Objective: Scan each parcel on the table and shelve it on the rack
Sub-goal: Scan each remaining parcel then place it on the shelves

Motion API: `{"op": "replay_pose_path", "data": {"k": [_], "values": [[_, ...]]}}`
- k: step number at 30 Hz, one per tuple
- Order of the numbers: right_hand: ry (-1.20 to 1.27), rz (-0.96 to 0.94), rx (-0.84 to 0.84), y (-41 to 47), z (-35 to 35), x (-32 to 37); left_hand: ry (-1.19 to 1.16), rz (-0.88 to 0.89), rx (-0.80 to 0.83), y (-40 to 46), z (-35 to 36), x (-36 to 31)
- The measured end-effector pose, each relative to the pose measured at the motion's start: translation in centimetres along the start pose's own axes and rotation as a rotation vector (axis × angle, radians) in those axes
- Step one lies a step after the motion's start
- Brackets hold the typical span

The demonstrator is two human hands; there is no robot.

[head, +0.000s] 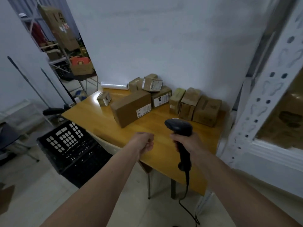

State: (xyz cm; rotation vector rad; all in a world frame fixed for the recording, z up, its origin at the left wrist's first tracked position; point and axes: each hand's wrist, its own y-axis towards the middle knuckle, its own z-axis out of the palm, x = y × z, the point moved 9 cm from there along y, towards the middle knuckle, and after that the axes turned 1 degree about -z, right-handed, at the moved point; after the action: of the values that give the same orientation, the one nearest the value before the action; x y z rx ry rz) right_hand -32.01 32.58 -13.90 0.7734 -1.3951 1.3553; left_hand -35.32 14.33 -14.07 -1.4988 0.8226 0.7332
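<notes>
Gripping the scanner (pixel 179 128) over the bench (pixel 164 145), the right hand (pixel 188 143) aims toward the large parcel (pixel 131 108); the left hand (pixel 144 141) is curled, holding nothing.

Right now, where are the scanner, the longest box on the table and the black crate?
scanner (pixel 179 126), head view, on its dark head.
longest box (pixel 131 102), head view, on its top face.
black crate (pixel 68 141), head view, on its slotted side wall.

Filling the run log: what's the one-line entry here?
right hand grips barcode scanner | left hand curled, empty | parcels on table
</notes>
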Motion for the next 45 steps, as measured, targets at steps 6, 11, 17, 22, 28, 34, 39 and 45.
{"op": "replay_pose_path", "data": {"k": [6,11,17,22,28,34,39,45], "values": [[0.047,0.029,0.020,7.3,2.1,2.5,0.096,0.118,0.032,6.6,1.6,-6.8],[0.056,0.064,0.039,11.6,5.1,3.3,0.205,0.129,0.004,11.2,-0.1,-8.0],[0.077,0.124,-0.010,15.5,7.3,3.5,0.524,0.225,-0.097,18.5,-2.6,-11.1],[0.080,0.137,-0.088,18.8,9.3,3.7,0.726,0.252,-0.098,24.8,-4.2,-13.4],[0.089,0.155,-0.129,23.3,14.3,4.2,0.924,0.300,-0.068,32.1,-7.9,-16.7],[0.134,0.210,-0.227,26.6,17.5,3.0,1.110,0.339,-0.038,37.7,-10.2,-17.7],[0.144,0.233,-0.305,27.6,18.2,1.6,1.215,0.243,-0.001,40.6,-11.5,-15.7],[0.173,0.240,-0.362,28.0,17.8,0.8,1.412,0.257,0.048,41.7,-11.6,-15.0]]}}
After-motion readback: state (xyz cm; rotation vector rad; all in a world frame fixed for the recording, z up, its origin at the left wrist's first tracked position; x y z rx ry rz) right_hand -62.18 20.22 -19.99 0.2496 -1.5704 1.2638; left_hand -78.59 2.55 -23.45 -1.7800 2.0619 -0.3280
